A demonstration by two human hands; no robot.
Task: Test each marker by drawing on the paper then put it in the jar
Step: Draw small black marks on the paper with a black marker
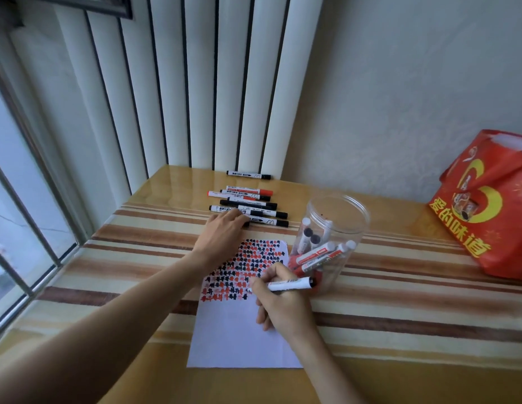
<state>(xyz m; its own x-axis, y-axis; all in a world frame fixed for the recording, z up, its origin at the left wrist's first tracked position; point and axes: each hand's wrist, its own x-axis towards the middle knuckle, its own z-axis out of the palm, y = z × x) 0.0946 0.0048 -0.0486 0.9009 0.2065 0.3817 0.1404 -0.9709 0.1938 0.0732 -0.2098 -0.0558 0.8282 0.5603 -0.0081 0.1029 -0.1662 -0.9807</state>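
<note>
I see the right hand (283,301) gripping a black-capped marker (291,284) in a writing hold, fingers curled round the barrel, its tip down on the sheet of paper (233,330) at the edge of the drawn rows. The paper lies flat on the striped table (399,310), its far half filled with small red and black marks, its near half bare.

My left hand (221,234) reaches forward past the paper's far edge, palm down, fingertips resting on the nearest of the loose markers (248,204); from this angle I cannot tell whether the fingers are closing on one or only touching. Those markers lie side by side in a row, red and black caps mixed, with one lone black marker (249,174) farther back by the wall.

The clear plastic jar (332,237) stands just right of the paper, open-topped, several markers leaning inside. A red gift bag (487,205) sits at the table's right end.
</note>
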